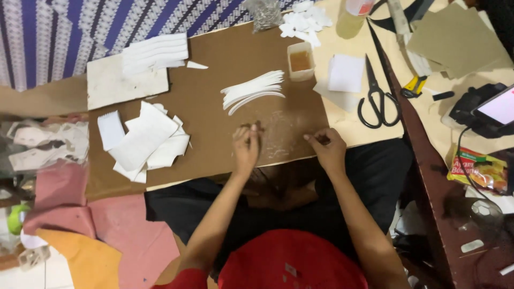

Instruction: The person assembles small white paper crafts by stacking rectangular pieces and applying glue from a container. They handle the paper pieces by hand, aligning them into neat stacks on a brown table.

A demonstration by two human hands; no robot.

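A flat brown cardboard work board [214, 96] lies across the person's lap on a floor spread with a blue-and-white striped cloth [64, 32], seen from the head camera looking straight down.

The left hand [246, 148] rests curled on the board's near edge, fingertips pinched on something small and dark; what it is cannot be made out. The right hand [327, 148] sits just beside it to the right, fingers also drawn together on a small piece, so both hands appear to press or hold bits against the glue-smeared patch [281, 134] between them.

Just beyond the hands lies a fanned bundle of thin curved white strips [251, 91], within easy reach. Farther ahead stands a small square tub of amber glue [300, 60]. To the left of the left hand sits a loose heap of white cut sheets [144, 142]. Right of the right hand, black-handled scissors [377, 99] lie on a pale board, set apart from the sticky area.
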